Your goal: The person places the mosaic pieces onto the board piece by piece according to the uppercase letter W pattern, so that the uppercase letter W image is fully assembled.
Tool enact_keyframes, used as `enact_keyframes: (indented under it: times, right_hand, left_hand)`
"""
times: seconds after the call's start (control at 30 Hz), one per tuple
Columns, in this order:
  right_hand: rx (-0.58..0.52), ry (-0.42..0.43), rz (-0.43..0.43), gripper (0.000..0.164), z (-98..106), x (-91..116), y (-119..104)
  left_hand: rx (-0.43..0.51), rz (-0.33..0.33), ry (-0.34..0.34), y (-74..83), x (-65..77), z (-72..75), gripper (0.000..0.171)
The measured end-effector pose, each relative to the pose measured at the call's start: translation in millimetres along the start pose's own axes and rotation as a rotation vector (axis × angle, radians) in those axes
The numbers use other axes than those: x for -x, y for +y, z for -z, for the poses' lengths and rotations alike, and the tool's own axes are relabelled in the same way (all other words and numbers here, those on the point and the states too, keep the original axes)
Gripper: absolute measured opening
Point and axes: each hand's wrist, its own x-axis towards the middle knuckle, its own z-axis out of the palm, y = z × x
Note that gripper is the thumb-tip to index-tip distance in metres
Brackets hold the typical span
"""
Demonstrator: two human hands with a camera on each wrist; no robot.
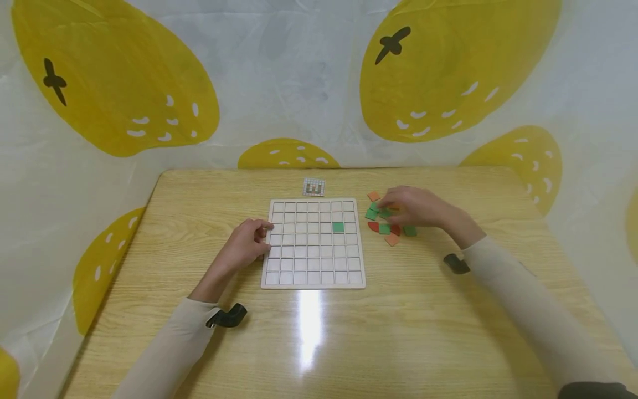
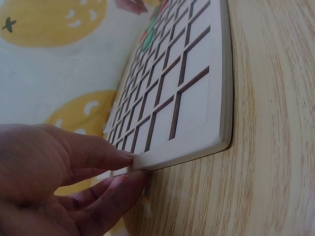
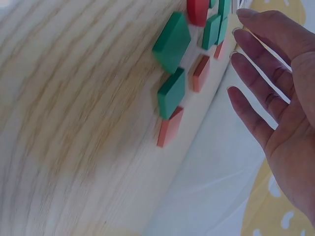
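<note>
A pale square board (image 1: 314, 286) with a grid of recessed squares lies on the table. One green square tile (image 1: 338, 226) sits in a cell toward its right side. My left hand (image 1: 243, 244) holds the board's left edge with bent fingers and thumb, which the left wrist view shows close up. Over a loose group of tiles right of the board hovers my right hand (image 1: 413, 206). Its fingers (image 3: 251, 105) look extended and spread in the right wrist view, with nothing seen between them. Among the tiles are green (image 3: 172, 93), red (image 3: 198, 12) and orange (image 3: 171, 128) pieces; the hand hides some.
A small card (image 1: 314, 187) with a coloured grid pattern lies behind the board. The wooden table (image 1: 399, 343) meets a white cloth (image 1: 289, 72) with yellow fruit prints at the back and sides. Dark wrist-worn devices (image 1: 227, 316) sit at both cuffs.
</note>
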Motion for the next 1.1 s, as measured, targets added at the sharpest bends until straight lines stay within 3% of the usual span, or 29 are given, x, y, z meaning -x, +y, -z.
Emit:
enact_keyframes:
  times: [0.47,1.1]
  right_hand:
    - [0.035,0.063,0.025,0.024,5,9,19]
    - [0.049,0.041,-0.066,0.030,2,5,35]
  left_hand:
    - [-0.011,0.000,-0.005,-2.0,-1.8,-0.2,0.048]
    - [0.004,0.009,-0.003,-1.4,0.0,-1.6,0.048]
